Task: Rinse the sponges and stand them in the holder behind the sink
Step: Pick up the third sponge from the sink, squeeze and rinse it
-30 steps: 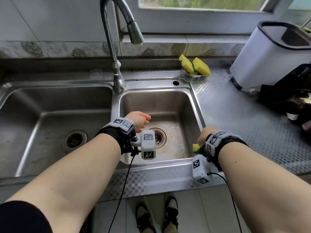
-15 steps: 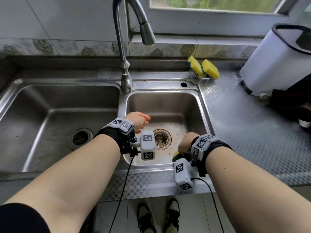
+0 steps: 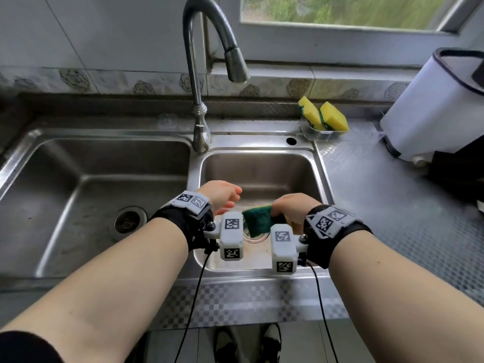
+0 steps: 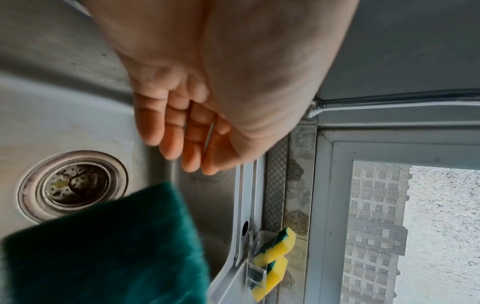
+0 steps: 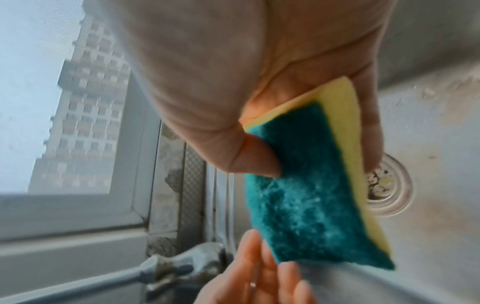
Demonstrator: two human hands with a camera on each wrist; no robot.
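My right hand (image 3: 290, 208) pinches a yellow sponge with a green scouring face (image 3: 258, 220) (image 5: 311, 185) over the right basin, thumb on the green side, fingers behind the yellow side. The green face (image 4: 103, 251) points toward my left hand (image 3: 222, 196) (image 4: 182, 131), which hovers just left of it, fingers relaxed and holding nothing. Two more yellow and green sponges (image 3: 323, 116) (image 4: 272, 261) stand upright in the clear holder (image 3: 315, 132) behind the sink's right corner. No water runs from the tap (image 3: 235, 66).
The right basin (image 3: 262, 169) has a drain strainer (image 4: 75, 185) under the hands; a larger left basin (image 3: 91, 192) lies beside it. A white bin-like container (image 3: 432, 108) stands on the patterned steel counter (image 3: 392, 205) at right. A window sits behind the tap.
My right hand lifted the sponge from the basin's front right corner and brought it left and up, next to the left hand. The left hand barely moved.
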